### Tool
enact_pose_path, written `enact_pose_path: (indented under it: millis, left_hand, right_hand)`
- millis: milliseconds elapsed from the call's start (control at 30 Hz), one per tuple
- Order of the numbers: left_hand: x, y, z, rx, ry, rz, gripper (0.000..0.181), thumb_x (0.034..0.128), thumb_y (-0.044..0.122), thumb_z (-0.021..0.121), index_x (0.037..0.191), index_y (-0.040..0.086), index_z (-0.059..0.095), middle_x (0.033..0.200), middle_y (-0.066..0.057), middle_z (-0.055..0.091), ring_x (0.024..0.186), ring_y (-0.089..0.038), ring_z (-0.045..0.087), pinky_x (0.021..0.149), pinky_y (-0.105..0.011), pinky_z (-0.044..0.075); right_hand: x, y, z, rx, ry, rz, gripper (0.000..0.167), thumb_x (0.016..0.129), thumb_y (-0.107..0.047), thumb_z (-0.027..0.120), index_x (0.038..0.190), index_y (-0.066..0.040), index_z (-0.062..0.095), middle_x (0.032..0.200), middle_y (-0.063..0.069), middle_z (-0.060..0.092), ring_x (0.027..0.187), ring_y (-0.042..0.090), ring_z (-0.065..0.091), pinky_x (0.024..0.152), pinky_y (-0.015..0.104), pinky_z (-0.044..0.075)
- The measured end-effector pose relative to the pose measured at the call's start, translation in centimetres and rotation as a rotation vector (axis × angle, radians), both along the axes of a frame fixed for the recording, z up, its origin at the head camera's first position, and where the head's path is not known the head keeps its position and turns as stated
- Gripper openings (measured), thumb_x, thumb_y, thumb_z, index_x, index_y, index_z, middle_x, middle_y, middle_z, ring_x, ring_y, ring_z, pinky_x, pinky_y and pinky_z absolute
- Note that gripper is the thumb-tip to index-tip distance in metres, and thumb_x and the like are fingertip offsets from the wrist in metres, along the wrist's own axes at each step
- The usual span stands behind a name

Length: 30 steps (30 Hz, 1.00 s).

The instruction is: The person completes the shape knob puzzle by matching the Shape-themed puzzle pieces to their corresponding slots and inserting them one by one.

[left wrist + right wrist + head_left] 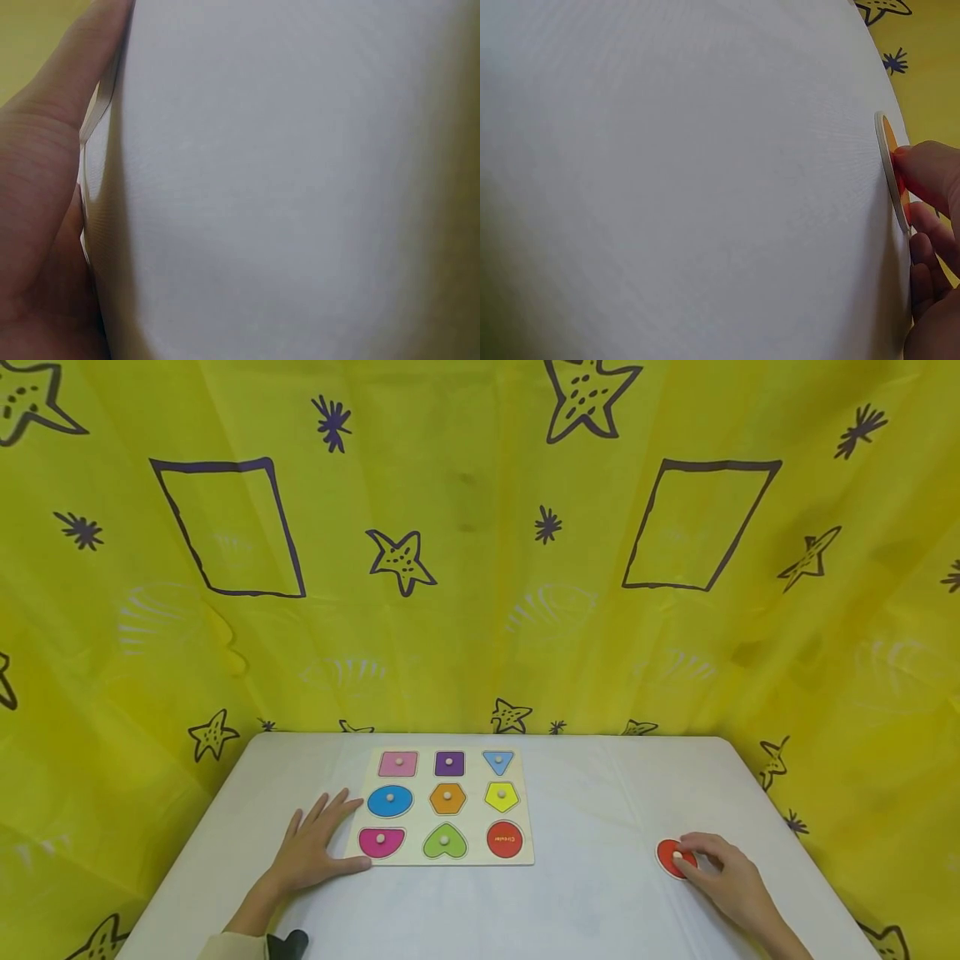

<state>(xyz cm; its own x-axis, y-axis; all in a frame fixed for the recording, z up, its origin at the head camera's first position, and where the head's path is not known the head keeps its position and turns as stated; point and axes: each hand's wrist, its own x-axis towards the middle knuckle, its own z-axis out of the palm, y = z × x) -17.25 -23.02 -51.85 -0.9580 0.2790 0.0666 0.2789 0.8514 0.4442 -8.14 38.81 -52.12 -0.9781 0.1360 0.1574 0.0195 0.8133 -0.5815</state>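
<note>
A wooden shape puzzle board [476, 858] lies on the table in the head view, with coloured knobbed pieces such as a green heart [445, 841] and a blue oval [390, 801] in it. Its lower right recess [505, 839] is red, marked "Circular", and bare. With fingers spread, my left hand [309, 850] rests at the board's left edge, thumb at the near corner. Well to the right, my right hand [727, 878] pinches the small knob of a red round puzzle piece [666, 857]. In the right wrist view that piece [889, 169] shows edge-on, near the tabletop.
A white cloth covers the table [585, 910]. Yellow curtains [465, 635] with starfish drawings rise behind it and along both sides. A dark object [288, 945] sits by the left sleeve [236, 946].
</note>
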Motion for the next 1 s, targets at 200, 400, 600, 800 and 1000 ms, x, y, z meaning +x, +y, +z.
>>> enact_pose_path:
  millis: [200, 400, 600, 800, 1000]
  left_hand:
    - [-0.04, -0.10, -0.11, -0.006, 0.001, -0.005, 0.101, 0.0706, 0.068, 0.081, 0.152, 0.018, 0.050, 0.162, -0.019, 0.037, 0.150, -0.049, 0.020, 0.115, -0.077, 0.004]
    - [-0.07, -0.16, -0.14, -0.003, 0.005, -0.007, 0.101, 0.0704, 0.068, 0.082, 0.152, 0.018, 0.050, 0.162, -0.019, 0.037, 0.150, -0.049, 0.020, 0.115, -0.077, 0.004]
    - [-0.05, -0.15, -0.08, 0.003, 0.006, -0.010, 0.100, 0.0707, 0.067, 0.082, 0.152, 0.018, 0.050, 0.162, -0.019, 0.037, 0.150, -0.049, 0.020, 0.115, -0.077, 0.004]
    - [-0.08, -0.12, -0.11, 0.002, 0.010, -0.010, 0.100, 0.0706, 0.067, 0.082, 0.152, 0.018, 0.050, 0.162, -0.019, 0.038, 0.150, -0.049, 0.021, 0.115, -0.077, 0.005]
    - [-0.14, -0.22, -0.39, -0.001, 0.007, -0.006, 0.101, 0.0705, 0.067, 0.082, 0.152, 0.018, 0.050, 0.162, -0.019, 0.038, 0.151, -0.048, 0.020, 0.115, -0.077, 0.004]
  right_hand:
    - [0.05, -0.04, -0.10, -0.002, -0.008, 0.000, 0.020, 0.085, -0.034, 0.085, 0.096, -0.019, 0.078, 0.118, 0.008, 0.071, 0.106, 0.003, 0.059, 0.083, -0.004, 0.035]
    - [0.08, -0.15, 0.05, -0.003, -0.001, 0.002, 0.018, 0.085, -0.032, 0.086, 0.096, -0.019, 0.078, 0.118, 0.007, 0.071, 0.104, -0.002, 0.057, 0.082, -0.004, 0.035]
    - [-0.01, 0.07, 0.29, -0.004, -0.066, -0.004, 0.028, 0.087, -0.038, 0.083, 0.103, -0.015, 0.080, 0.123, 0.010, 0.070, 0.117, 0.032, 0.061, 0.083, -0.001, 0.038]
    - [-0.02, 0.11, 0.20, -0.001, -0.023, 0.004, 0.024, 0.085, -0.036, 0.085, 0.100, -0.017, 0.081, 0.119, 0.007, 0.072, 0.113, 0.021, 0.063, 0.083, 0.000, 0.038]
    - [-0.25, -0.35, 0.22, 0.027, 0.056, 0.023, 0.015, 0.083, -0.026, 0.088, 0.094, -0.021, 0.080, 0.113, 0.003, 0.073, 0.102, 0.005, 0.061, 0.081, -0.002, 0.037]
